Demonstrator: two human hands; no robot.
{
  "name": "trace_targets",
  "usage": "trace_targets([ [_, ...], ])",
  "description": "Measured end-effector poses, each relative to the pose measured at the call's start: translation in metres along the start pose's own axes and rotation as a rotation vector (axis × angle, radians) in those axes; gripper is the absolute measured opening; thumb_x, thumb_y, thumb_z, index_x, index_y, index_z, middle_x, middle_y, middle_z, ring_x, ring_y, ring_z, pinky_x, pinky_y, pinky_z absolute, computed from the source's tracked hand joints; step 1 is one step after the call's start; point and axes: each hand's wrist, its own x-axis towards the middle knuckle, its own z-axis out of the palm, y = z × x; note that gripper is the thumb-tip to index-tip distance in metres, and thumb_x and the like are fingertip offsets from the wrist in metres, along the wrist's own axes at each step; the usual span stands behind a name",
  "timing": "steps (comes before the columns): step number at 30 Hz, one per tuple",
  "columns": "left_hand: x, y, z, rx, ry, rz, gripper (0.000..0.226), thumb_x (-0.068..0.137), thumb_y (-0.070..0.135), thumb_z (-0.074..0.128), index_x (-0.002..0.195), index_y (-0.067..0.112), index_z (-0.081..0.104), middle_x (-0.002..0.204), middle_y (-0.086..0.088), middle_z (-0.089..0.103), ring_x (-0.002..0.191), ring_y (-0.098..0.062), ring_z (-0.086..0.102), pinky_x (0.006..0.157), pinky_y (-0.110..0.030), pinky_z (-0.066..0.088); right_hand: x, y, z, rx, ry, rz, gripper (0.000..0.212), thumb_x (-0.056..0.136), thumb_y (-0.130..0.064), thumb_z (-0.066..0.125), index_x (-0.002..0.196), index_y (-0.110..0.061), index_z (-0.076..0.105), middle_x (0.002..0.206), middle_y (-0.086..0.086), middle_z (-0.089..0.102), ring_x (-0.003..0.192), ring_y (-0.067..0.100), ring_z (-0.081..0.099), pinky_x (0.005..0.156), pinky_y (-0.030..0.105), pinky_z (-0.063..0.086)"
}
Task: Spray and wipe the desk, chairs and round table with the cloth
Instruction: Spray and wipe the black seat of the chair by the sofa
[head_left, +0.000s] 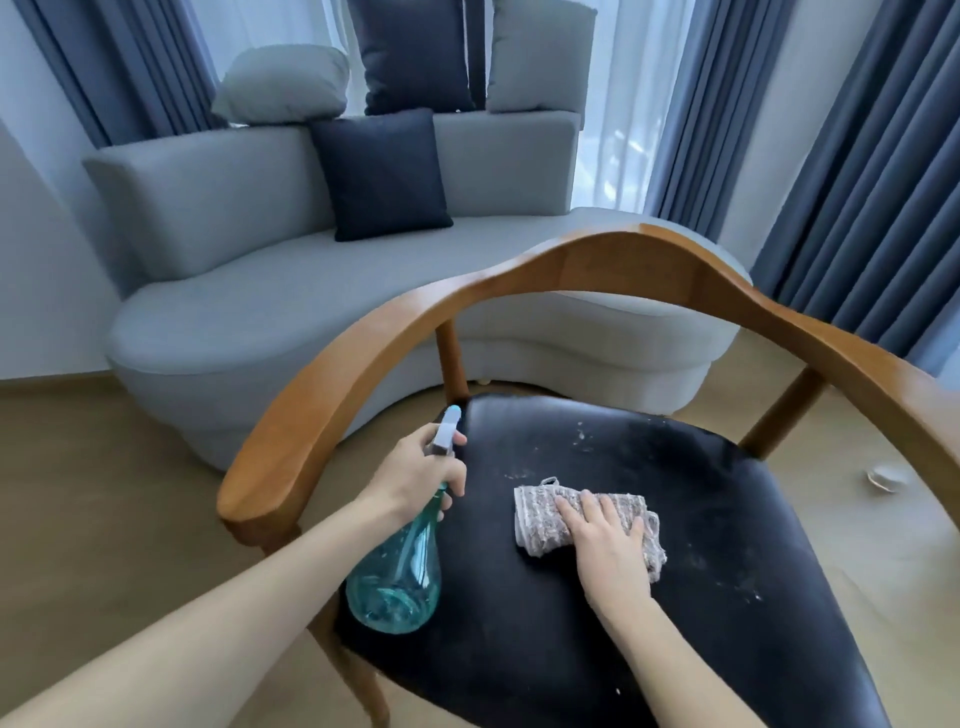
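The right hand (605, 540) presses flat, fingers straight, on the folded cloth (592, 522) on the chair's black seat (545, 649); white specks (582, 436), probably dust, lie just beyond its fingertips. The left hand (415, 475) grips the spray bottle (397, 566).

A wooden armchair with a curved honey-brown backrest rail (597, 265) stands before me, its black leather seat (597, 623) speckled with pale dust and crumbs, thickest toward the far and right edges. On the seat, near its middle, lies a folded grey-and-white ribbed cloth (540, 512) with a small hanging loop at its far edge, pressed flat to the leather. Over the seat's left edge hangs a translucent teal plastic spray bottle (397, 577), tilted, its white trigger head and blue nozzle tip pointing away and its bulbous base holding a little liquid.
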Motion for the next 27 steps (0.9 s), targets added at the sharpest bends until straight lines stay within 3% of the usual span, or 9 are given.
trace_targets([
  [1,0.0,-0.002,-0.002,0.001,0.001,0.008,0.058,0.045,0.007,0.052,0.103,0.007,0.058,0.073,-0.006,0.05,0.043,-0.019,0.042,0.047,-0.026,0.038,0.012,0.002,0.0,-0.01,-0.014,0.004,0.064,0.094,-0.004,0.048,0.148,-0.03,0.027,0.151,0.005,0.03,0.141,0.026,0.027,0.107,0.059,0.027],
  [3,0.0,-0.008,-0.01,0.004,-0.008,0.014,0.057,0.049,0.006,0.055,0.106,0.007,0.058,0.072,-0.005,0.05,0.043,-0.018,0.042,0.046,-0.026,0.039,0.033,0.002,0.004,0.025,-0.025,0.042,0.058,0.098,-0.006,0.033,0.149,-0.031,0.022,0.149,0.003,0.028,0.14,0.025,0.021,0.109,0.059,0.022],
  [6,-0.001,-0.022,-0.02,0.023,-0.048,0.027,0.043,0.068,-0.008,0.055,0.11,0.004,0.058,0.077,-0.008,0.051,0.043,-0.018,0.042,0.045,-0.024,0.039,0.059,-0.004,0.006,0.139,0.02,0.084,0.058,0.095,-0.002,0.032,0.146,-0.029,0.031,0.141,0.005,0.038,0.135,0.027,0.028,0.107,0.063,0.022],
  [9,-0.008,-0.039,-0.029,0.024,-0.083,0.056,0.04,0.073,-0.011,0.051,0.109,0.004,0.059,0.086,-0.013,0.052,0.042,-0.018,0.043,0.043,-0.023,0.04,0.086,-0.013,0.007,0.177,0.007,0.044,0.059,0.092,0.002,0.035,0.143,-0.028,0.037,0.141,0.008,0.042,0.134,0.031,0.031,0.107,0.066,0.017],
  [15,-0.023,-0.082,-0.034,-0.068,-0.056,0.053,0.057,0.049,0.006,0.056,0.105,0.013,0.062,0.097,-0.01,0.054,0.045,-0.018,0.044,0.043,-0.026,0.04,0.105,-0.056,0.004,0.241,-0.023,-0.153,0.048,0.096,-0.005,0.034,0.137,-0.027,0.048,0.143,0.008,0.043,0.134,0.03,0.034,0.108,0.066,0.016],
  [21,-0.037,-0.113,-0.041,-0.009,0.006,0.007,0.058,0.048,0.006,0.056,0.105,0.014,0.059,0.096,-0.008,0.054,0.04,-0.016,0.044,0.04,-0.023,0.038,0.101,-0.106,0.016,0.245,-0.032,-0.342,0.054,0.094,0.0,0.035,0.139,-0.027,0.045,0.137,0.007,0.046,0.131,0.028,0.035,0.106,0.067,0.018],
  [27,-0.057,-0.126,-0.05,0.076,0.03,0.114,0.055,0.051,0.004,0.056,0.104,0.014,0.061,0.097,-0.01,0.054,0.043,-0.019,0.045,0.042,-0.027,0.04,0.071,-0.151,0.019,0.186,-0.081,-0.638,0.056,0.092,0.0,0.036,0.14,-0.026,0.046,0.138,0.004,0.046,0.131,0.026,0.032,0.107,0.064,0.019],
])
